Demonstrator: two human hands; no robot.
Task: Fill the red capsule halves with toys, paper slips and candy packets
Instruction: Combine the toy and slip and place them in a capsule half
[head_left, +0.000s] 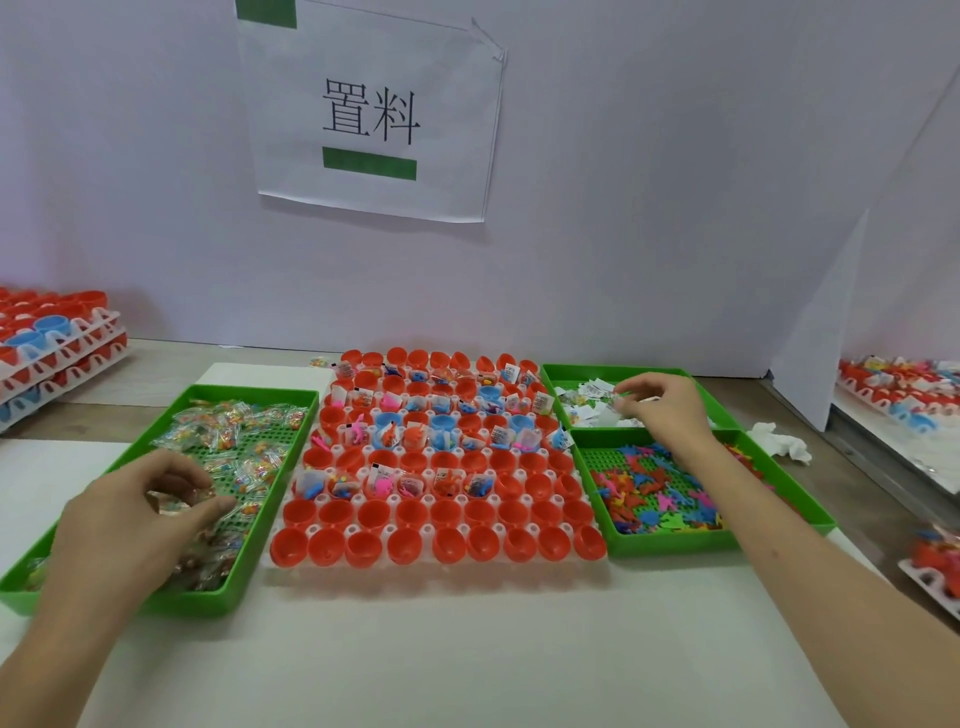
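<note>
Our two hands are well apart, each working in a different tray. Our left hand (150, 514) is down in the left tray (208, 605), fingers and thumb curled and pinching a clear candy packet (179, 501). Our right hand (662, 410) reaches into the far right tray (613, 370), fingertips closed on what looks like a paper slip (615, 413). Just in front of it, the near right tray (670, 545) holds the toys (654, 493).

The red capsule halves (447, 540) stand on the desk (467, 649) between the trays, seated in a white holder (431, 564). Each half rests on its rounded end with its mouth up, so its long axis is upright. The front row tips a little towards us. The rows run from left to right across the desk.

The two nearest rows look empty, and the row behind them seems filled from the left with a few halves bare at the right.

To do this well, we should lift only one packet and one slip, shaking off any that cling. We then carry both to the next bare half and drop them straight down its mouth. The slip goes in end first, so nothing hangs over the rim.
</note>
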